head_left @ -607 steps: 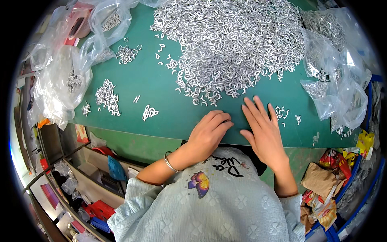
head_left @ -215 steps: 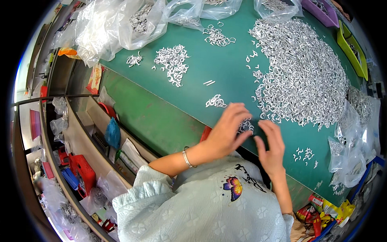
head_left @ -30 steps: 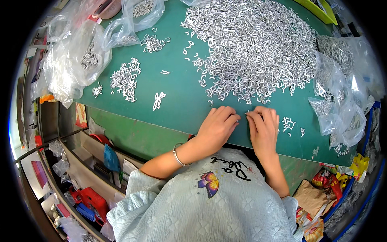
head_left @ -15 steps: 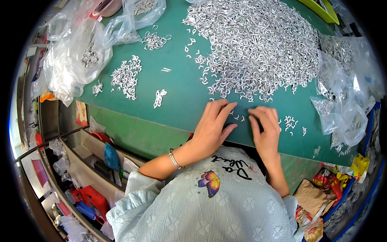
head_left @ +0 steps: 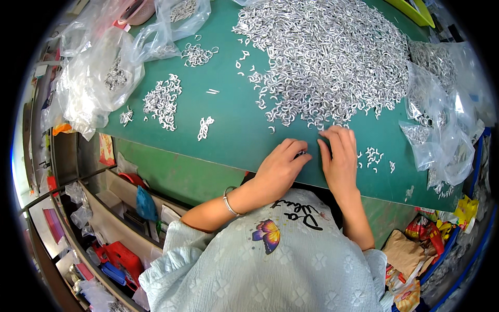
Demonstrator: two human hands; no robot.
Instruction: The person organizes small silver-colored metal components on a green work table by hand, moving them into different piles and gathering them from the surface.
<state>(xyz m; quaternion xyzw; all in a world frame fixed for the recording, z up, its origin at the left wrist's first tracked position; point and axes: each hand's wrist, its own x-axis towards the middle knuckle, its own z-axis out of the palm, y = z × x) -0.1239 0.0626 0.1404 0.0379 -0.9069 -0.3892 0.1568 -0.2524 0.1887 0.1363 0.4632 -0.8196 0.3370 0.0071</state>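
A big heap of small silver curved metal pieces (head_left: 332, 62) covers the far middle and right of the green table. Close to the table's near edge, my left hand (head_left: 283, 167) is closed in a pinch. Bits of silver curved pieces (head_left: 301, 153) show between its thumb and fingers; how many it holds is hidden. My right hand (head_left: 340, 156) is beside it, thumb and bent fingers slightly apart. Its fingertips reach the near fringe of the heap and touch pieces there. Just right of that hand lies a small loose group of curved pieces (head_left: 373, 157).
Smaller piles of silver pieces (head_left: 163, 101) and rings (head_left: 197, 55) lie to the left. Two thin pins (head_left: 212, 91) rest between. Clear plastic bags (head_left: 93, 78) stand at the left, others (head_left: 447, 130) at the right. A yellow-green tray (head_left: 416, 13) is at the far right.
My left hand has drawn slightly nearer and its spread fingers have closed on small pieces. My right hand has reached forward to the heap's edge. The loose pieces between the hands are no longer on the table.
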